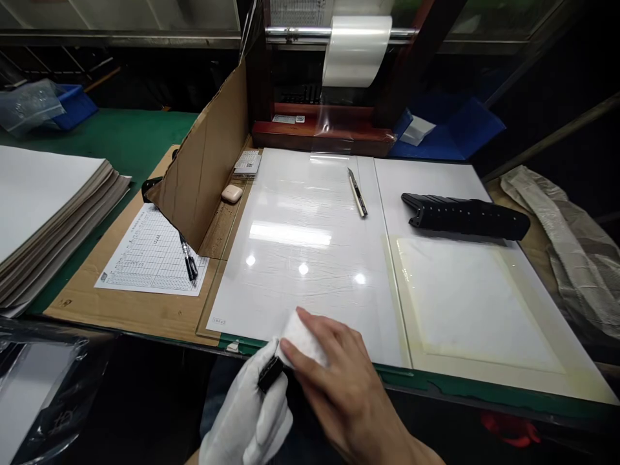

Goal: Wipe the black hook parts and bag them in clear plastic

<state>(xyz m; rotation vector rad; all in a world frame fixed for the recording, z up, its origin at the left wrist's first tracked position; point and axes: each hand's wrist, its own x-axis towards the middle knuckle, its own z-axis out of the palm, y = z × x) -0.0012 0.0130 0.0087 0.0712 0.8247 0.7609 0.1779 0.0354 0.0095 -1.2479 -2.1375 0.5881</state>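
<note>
My left hand (pixel 249 407), in a white glove, is closed around a black part (pixel 269 373), of which only a short piece shows. My bare right hand (pixel 343 374) pinches a white cloth or wipe (pixel 305 339) and presses it against the black part's end. Both hands are together just in front of the table's near edge. Beyond them lies a glass-covered white work surface (pixel 290 284). On it is a slim utility knife (pixel 357 192). Farther right lies a long black molded part (pixel 465 216) with a row of small holes.
A roll of clear film (pixel 358 51) hangs on a metal bar at the back. Left stand a cardboard divider (pixel 208 142), a printed form (pixel 145 258) with a pen (pixel 188 261), and a stack of sheets (pixel 53 213). A blue bin (pixel 445 129) is at back right.
</note>
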